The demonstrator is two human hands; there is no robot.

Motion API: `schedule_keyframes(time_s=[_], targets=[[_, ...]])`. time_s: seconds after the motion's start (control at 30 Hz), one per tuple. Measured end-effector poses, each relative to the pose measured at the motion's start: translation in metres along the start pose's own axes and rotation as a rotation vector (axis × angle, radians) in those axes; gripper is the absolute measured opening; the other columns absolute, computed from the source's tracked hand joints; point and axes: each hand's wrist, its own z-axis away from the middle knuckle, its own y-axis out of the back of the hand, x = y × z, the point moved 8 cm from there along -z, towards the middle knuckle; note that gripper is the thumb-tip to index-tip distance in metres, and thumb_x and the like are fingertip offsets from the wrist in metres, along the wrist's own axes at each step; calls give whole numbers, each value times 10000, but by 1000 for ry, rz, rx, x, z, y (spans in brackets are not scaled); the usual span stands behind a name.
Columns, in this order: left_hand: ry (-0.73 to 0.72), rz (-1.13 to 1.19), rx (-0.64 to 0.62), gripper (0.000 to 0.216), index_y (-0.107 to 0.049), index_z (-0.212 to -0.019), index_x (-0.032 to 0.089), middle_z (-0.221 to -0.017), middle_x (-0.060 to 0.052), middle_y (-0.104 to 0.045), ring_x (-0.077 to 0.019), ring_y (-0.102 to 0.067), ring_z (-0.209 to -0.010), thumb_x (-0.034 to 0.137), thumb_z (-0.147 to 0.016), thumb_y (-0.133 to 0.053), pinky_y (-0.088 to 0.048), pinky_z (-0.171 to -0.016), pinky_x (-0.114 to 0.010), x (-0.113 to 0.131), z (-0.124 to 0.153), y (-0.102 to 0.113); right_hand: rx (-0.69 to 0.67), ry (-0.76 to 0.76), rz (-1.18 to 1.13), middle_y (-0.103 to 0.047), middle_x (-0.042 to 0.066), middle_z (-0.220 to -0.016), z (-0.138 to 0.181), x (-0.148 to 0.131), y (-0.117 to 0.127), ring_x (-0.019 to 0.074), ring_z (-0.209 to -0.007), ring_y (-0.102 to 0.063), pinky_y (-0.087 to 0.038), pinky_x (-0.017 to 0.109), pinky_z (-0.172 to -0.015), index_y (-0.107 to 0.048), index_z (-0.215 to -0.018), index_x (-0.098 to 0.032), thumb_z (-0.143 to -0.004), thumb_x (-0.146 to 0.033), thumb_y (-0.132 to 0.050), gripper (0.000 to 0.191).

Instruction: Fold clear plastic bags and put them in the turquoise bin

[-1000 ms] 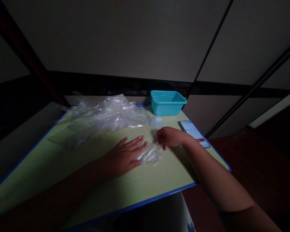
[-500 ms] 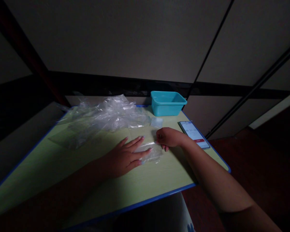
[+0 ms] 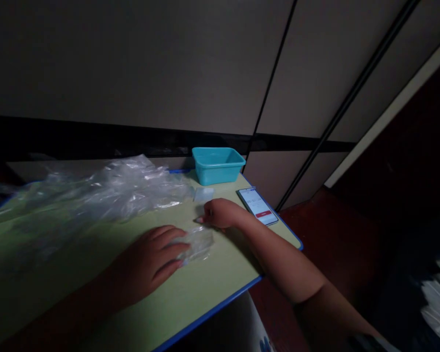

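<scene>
A small clear plastic bag (image 3: pixel 201 241) lies flat on the pale green table (image 3: pixel 220 274). My left hand (image 3: pixel 152 259) reaches in from the left, open and palm down, with its fingertips at the bag's left edge. Just beyond the bag's far edge, my right hand (image 3: pixel 220 214) is closed in a pinch; whatever lies between its fingertips is too small to make out. A small whitish square packet (image 3: pixel 204 194) rests on the table a little past the right hand.
A heap of crumpled clear plastic bags (image 3: pixel 132 188) covers the table's far left. At the back stands a turquoise basket (image 3: pixel 220 173). A phone (image 3: pixel 257 206) with a lit screen lies near the right edge. Behind the table is a panelled wall (image 3: pixel 150 63).
The view has turned right, so everything sits further left. My left hand has drawn back from over the bag to its left edge, its fingers less spread. My right hand stays pinched.
</scene>
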Motion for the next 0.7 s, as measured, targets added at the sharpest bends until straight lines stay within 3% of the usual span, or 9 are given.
schedule_keyframes(time_s=[0.1, 0.27, 0.33, 0.43, 0.5, 0.57, 0.7], targets=[[14, 25, -13, 190, -638, -948, 222, -978, -54, -613, -219, -551, -932, 248, -897, -457, -427, -813, -336, -3, -2, 2, 221, 75, 81, -677, 78, -809, 1, -6, 18, 143, -666, -551, -305, 235, -541, -640, -848, -150, -863, -485, -530, 353], [125, -56, -7, 128, -571, -799, 198, -828, -35, -579, -213, -524, -816, 237, -876, -475, -404, -729, -330, -15, -3, 5, 231, 355, -49, -645, 58, -811, 10, -31, 9, 143, -727, -543, -378, 237, -652, -619, -918, -137, -886, -381, -531, 261], [205, -109, 34, 133, -539, -761, 195, -824, -39, -570, -217, -514, -807, 269, -867, -509, -403, -708, -332, -21, -2, 10, 288, 485, -62, -617, 121, -1086, 17, -44, 7, 207, -1026, -530, -391, 300, -868, -580, -1125, -147, -858, -391, -574, 363], [266, -145, 48, 175, -527, -714, 194, -819, -47, -574, -224, -518, -811, 284, -865, -532, -408, -697, -334, -25, -2, 13, 190, 505, 21, -259, 181, -1501, 19, -54, -13, 297, -1377, -215, -198, 500, -1076, -284, -1448, -187, -871, -509, -510, 698], [277, -142, 16, 181, -545, -701, 190, -790, -49, -586, -228, -534, -808, 274, -861, -544, -415, -707, -342, -25, -1, 10, 72, 470, 83, -28, 167, -1563, 18, -57, -30, 310, -1426, -28, -71, 586, -1085, -93, -1502, -198, -891, -562, -428, 786], [288, -130, -19, 127, -592, -758, 179, -809, -59, -615, -237, -558, -827, 266, -846, -563, -427, -738, -354, -27, 0, 5, 2, 459, 108, 67, 157, -1556, 19, -62, -41, 297, -1429, 47, -10, 610, -1077, -14, -1504, -201, -913, -572, -358, 777], [330, -145, -72, 165, -647, -919, 171, -916, -87, -659, -260, -588, -887, 284, -810, -595, -440, -809, -388, -31, 4, -2, -25, 437, 116, 108, 133, -1546, 18, -66, -46, 271, -1428, 71, 30, 629, -1063, -39, -1501, -252, -937, -564, -294, 692]])
